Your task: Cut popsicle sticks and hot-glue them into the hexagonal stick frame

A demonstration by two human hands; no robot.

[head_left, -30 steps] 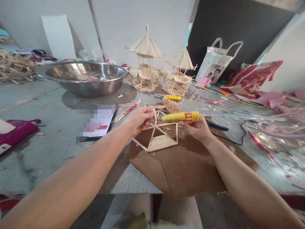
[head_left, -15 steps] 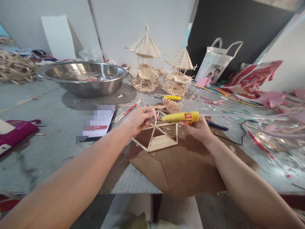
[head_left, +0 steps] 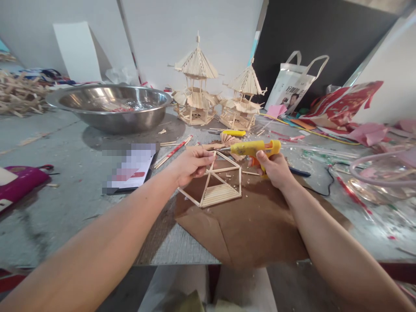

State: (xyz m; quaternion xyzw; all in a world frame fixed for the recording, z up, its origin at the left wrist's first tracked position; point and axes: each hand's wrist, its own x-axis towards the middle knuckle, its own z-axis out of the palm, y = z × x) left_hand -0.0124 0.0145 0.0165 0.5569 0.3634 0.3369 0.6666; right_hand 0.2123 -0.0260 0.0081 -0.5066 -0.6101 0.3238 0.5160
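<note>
Wooden framework point(head_left: 210, 172), glue gun point(head_left: 248, 148): picture centre.
Your left hand point(head_left: 194, 164) pinches the former, right hand point(head_left: 274, 168) wraps the latter — steady the nozzle point(head_left: 224, 149).

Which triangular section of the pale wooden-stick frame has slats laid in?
The front-right section of the pale wooden-stick frame: parallel sticks fill its outer part. Other sections in view look open; the left hand hides some.
</note>
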